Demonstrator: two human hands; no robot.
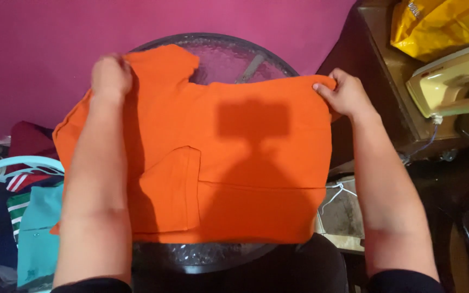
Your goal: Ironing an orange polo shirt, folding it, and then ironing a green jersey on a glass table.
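Two bare hands are showing, the left hand (111,76) and the right hand (343,93), each gripping one far corner of one orange knit cotton shirt (234,163). One round table with a textured glass top (229,57) is lying under that shirt. One pale blue plastic laundry basket (14,164) is sitting at the left, holding several garments too jumbled to count exactly, one teal shirt (39,228) among them. One dark wooden side table (381,81) is standing at the right, carrying one cream-coloured electric iron (451,81) and one crinkled yellow plastic bag (441,24). One white wire hanger (338,191) is showing below it.
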